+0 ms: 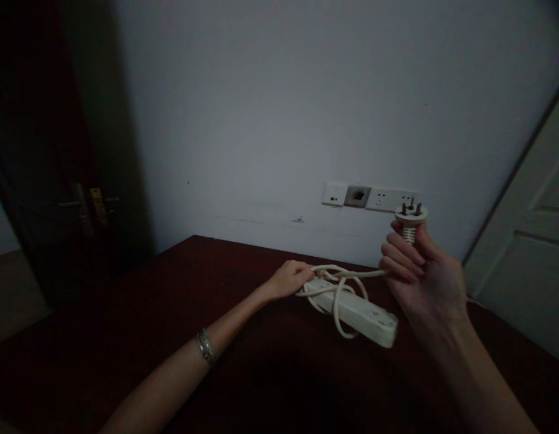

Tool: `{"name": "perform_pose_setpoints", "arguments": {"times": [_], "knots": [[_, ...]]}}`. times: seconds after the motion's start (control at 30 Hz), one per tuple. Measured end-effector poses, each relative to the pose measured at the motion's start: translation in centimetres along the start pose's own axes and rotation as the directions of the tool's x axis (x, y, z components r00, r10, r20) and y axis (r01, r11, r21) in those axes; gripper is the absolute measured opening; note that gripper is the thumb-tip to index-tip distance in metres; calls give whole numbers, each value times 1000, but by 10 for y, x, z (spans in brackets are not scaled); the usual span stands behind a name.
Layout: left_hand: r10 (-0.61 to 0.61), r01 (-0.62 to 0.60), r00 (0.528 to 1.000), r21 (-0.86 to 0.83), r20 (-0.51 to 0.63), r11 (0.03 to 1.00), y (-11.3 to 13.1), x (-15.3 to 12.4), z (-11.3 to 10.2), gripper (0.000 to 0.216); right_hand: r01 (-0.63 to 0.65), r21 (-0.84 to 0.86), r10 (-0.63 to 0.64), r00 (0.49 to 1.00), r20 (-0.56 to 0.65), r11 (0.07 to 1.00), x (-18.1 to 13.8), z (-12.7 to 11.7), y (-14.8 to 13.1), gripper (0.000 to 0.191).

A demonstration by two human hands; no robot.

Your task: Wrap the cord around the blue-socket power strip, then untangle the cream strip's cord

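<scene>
My right hand (424, 271) is closed around a white three-pin plug (411, 214), held upright with its metal pins pointing up, just in front of the wall sockets. A white cord (340, 301) runs from this hand to the left and loops loosely around a white power strip (363, 313). My left hand (290, 278) grips the far left end of the strip, where cord and strip meet; its fingertips are partly hidden. The strip slants down to the right over the dark red tabletop. Whether it rests on the surface I cannot tell.
A row of wall plates (381, 199) with sockets sits low on the pale wall (261, 120). The dark red table (148, 307) reaches back to that wall. At left stands a dark door with a metal handle (96, 202); a white panelled door (527, 253) is at right.
</scene>
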State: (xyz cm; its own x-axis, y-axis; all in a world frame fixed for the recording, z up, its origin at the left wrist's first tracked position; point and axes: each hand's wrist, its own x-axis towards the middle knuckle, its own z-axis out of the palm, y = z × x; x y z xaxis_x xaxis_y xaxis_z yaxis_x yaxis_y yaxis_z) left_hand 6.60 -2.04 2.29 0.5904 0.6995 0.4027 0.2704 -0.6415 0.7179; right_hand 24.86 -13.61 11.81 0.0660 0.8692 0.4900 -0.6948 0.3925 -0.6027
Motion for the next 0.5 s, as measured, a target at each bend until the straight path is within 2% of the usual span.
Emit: {"name": "perform_pose_setpoints", "arguments": {"times": [0.1,0.23,0.4,0.5], "knots": [[10,-12,1000,60,20,998,5,-2,-2,37,-56,102,54,998,22,993,-6,6,-1,21],[72,-73,997,133,13,988,21,-8,-5,40,-124,136,116,991,61,983,-11,8,3,21],[124,-111,992,265,-31,958,43,-18,-5,47,-183,68,174,978,116,981,-17,12,10,20],[136,-121,990,327,-24,937,51,-21,-3,46,-299,-20,296,929,223,954,-21,18,12,19]]}}
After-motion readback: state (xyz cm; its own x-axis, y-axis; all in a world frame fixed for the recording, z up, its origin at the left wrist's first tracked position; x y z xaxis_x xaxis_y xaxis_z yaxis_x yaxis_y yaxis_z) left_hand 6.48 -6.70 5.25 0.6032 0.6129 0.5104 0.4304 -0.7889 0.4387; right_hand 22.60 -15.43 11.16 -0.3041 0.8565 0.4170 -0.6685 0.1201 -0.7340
